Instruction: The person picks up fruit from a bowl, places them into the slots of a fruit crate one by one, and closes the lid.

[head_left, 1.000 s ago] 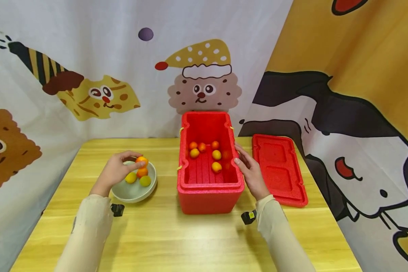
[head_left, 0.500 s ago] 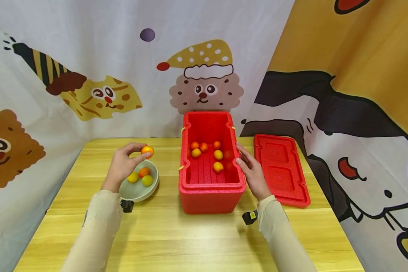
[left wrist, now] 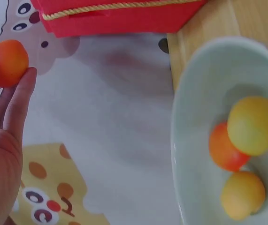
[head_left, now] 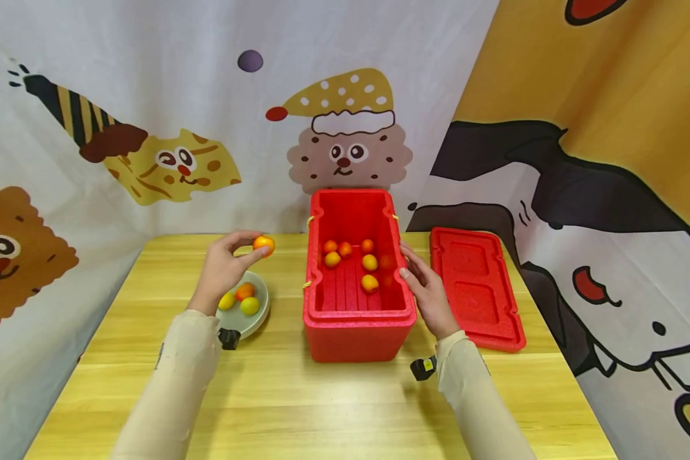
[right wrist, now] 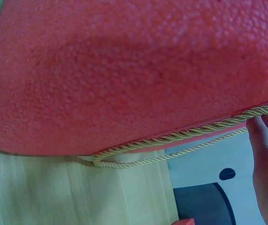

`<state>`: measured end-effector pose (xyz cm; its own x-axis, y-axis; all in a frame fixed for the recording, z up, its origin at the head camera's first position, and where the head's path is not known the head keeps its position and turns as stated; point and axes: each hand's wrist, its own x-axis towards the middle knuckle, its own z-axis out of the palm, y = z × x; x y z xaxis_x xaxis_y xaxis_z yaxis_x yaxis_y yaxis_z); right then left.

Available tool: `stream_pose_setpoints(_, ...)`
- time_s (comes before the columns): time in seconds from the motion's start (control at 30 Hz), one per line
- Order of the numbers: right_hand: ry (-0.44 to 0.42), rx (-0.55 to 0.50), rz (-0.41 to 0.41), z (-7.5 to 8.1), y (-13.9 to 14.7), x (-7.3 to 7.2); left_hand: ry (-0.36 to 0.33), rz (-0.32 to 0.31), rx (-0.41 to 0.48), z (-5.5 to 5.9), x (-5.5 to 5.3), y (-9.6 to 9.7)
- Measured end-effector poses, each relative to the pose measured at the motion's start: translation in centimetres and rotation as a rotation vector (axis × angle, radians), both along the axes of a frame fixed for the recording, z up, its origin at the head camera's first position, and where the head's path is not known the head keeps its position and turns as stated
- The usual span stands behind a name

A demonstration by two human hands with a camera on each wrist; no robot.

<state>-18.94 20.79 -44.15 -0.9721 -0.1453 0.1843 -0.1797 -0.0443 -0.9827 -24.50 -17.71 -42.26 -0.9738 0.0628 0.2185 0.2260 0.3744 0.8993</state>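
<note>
My left hand [head_left: 221, 271] pinches a small orange [head_left: 264, 245] between thumb and fingers, above and just beyond the pale bowl [head_left: 261, 319]. In the left wrist view the held orange [left wrist: 8, 63] shows at the fingertips. Two yellow fruits [left wrist: 254, 125] and one orange fruit [left wrist: 225, 149] lie in the bowl. My right hand [head_left: 431, 297] rests against the right side of the red foam box [head_left: 359, 338], its thumb at the rim. Several oranges and yellow-orange fruits [head_left: 369, 283] lie on the box floor. The right wrist view shows my right fingertips touching the box near its rope handle [right wrist: 209, 127].
The red lid [head_left: 477, 291] lies flat on the wooden table [head_left: 333, 409] to the right of the box. A printed cartoon curtain [head_left: 195, 96] hangs behind the table's far edge. Gold rope handles hang on the box's sides.
My left hand has lifted the orange out of the bowl and carried it up and to the right. My right hand stays at the box's side.
</note>
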Motion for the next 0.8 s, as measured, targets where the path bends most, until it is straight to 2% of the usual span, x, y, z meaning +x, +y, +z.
stream_pose_setpoints(0.33, -0.007, -0.012, -0.012, 0.4, 0.1, 0.2, 0.061, -0.059, 0.198, 0.9, -1.1, 3.7)
stream_pose_setpoints(0.57, 0.000, -0.004, -0.015, 0.2, 0.0, 0.2, 0.118, -0.105, 0.241, 2.2, -1.5, 6.1)
stream_pose_setpoints(0.67, 0.008, 0.004, -0.013, 0.1, -0.1, 0.1, 0.125, -0.111, 0.262, 2.3, -1.7, 7.0)
stream_pose_setpoints(0.8, 0.002, 0.016, -0.016, 0.1, -0.1, 0.0, 0.145, -0.123, 0.238, 2.0, -2.3, 7.8)
